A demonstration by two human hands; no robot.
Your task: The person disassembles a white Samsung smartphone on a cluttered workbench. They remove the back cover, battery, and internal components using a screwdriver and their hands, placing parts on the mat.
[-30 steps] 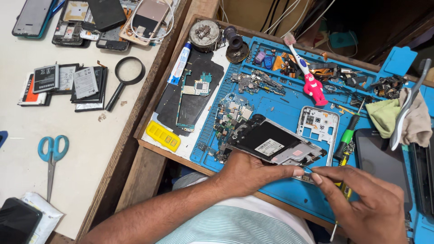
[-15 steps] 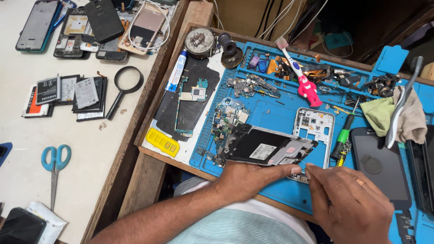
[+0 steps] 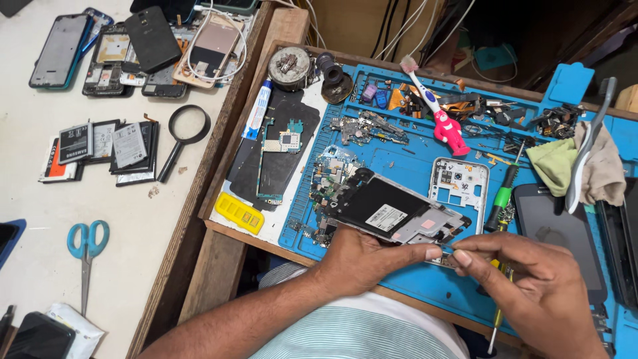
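Note:
My left hand (image 3: 364, 258) grips the near edge of an opened phone chassis (image 3: 392, 213), dark with a white sticker, held just above the blue repair mat (image 3: 399, 156). My right hand (image 3: 531, 286) pinches a small part at the chassis's lower right corner, fingertips meeting my left thumb. A yellow-handled screwdriver (image 3: 494, 319) runs under my right hand; whether the hand holds it is unclear. A white phone frame (image 3: 460, 181) lies just beyond the chassis.
On the mat lie a circuit board (image 3: 279, 143), a green screwdriver (image 3: 501, 198), a toothbrush with a pink figure handle (image 3: 438, 113), a dark phone (image 3: 555, 229) and cloths (image 3: 578, 166). The white table to the left holds scissors (image 3: 86, 249), a magnifier (image 3: 183, 133), batteries (image 3: 100, 149) and several phones (image 3: 133, 46).
My right hand has shifted left to meet my left thumb at the chassis corner. The chassis stays in my left hand, tilted slightly differently; the camera view has moved a little.

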